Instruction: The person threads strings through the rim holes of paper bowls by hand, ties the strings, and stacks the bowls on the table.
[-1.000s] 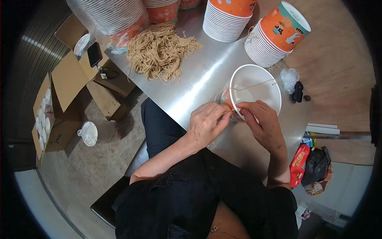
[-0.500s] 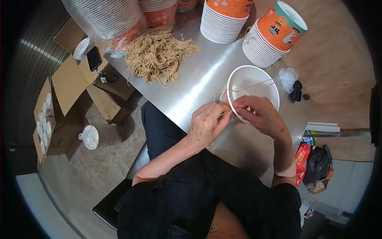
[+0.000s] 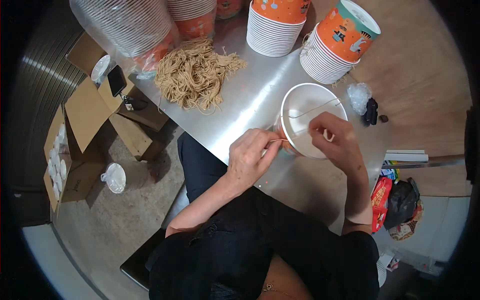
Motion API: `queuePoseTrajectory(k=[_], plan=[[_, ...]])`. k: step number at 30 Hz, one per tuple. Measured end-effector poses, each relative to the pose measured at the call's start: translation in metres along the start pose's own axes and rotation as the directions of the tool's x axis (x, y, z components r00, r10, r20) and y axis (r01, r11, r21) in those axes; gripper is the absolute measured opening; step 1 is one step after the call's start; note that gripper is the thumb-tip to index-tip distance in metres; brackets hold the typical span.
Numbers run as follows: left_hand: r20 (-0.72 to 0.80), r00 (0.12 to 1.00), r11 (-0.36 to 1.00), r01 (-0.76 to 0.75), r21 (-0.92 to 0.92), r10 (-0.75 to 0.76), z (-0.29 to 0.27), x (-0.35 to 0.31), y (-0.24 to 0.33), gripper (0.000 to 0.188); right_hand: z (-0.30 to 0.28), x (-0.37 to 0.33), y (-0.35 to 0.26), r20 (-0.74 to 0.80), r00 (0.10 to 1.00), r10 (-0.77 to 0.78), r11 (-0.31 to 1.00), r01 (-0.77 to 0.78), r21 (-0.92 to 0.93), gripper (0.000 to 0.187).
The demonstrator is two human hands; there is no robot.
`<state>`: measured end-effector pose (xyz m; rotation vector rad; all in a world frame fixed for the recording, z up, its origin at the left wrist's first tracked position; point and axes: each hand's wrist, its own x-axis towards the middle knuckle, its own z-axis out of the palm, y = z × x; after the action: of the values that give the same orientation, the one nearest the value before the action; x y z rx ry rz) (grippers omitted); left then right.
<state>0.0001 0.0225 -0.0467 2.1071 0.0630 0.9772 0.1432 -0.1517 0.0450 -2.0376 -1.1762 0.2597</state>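
Note:
A white paper bucket (image 3: 300, 100) with an orange printed outside stands on the metal table, its open mouth toward me. Thin tan twine (image 3: 320, 106) stretches across that mouth from one side to the other. Beside the bucket's left wall, my left hand (image 3: 250, 155) is closed, pinching a piece of twine between thumb and forefinger. My right hand (image 3: 340, 142) is over the near right part of the mouth, fingertips drawn together; whatever they hold is too small or blurred to make out. A tangled pile of tan twine (image 3: 192, 75) lies farther left on the table.
Stacked paper buckets (image 3: 277, 30) and a second stack with twine (image 3: 330, 55) stand at the back. Bagged buckets (image 3: 130, 30) are at the far left. Crumpled clear plastic (image 3: 359, 97) and a black object (image 3: 370, 112) lie right. An open carton (image 3: 75, 170) sits on the floor.
My right hand has moved away from my left hand, rightward over the bucket's mouth. My left hand has shifted slightly left, still pinching the twine. The whole view has shifted a little.

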Motion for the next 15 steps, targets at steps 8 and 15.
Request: queuePoseTrajectory(k=[8,15], plan=[[0.009,0.997,0.997,-0.071,-0.005,0.071,-0.005,0.003,0.000,0.012,-0.016,-0.009,0.004,-0.320,0.945,-0.067,0.985,0.012,-0.170,0.015],[0.306,0.912,0.887,0.362,-0.286,-0.274,-0.008,-0.001,0.012,0.008,0.031,-0.008,-0.021,-0.427,0.855,-0.295,0.949,0.210,-0.236,0.021]])
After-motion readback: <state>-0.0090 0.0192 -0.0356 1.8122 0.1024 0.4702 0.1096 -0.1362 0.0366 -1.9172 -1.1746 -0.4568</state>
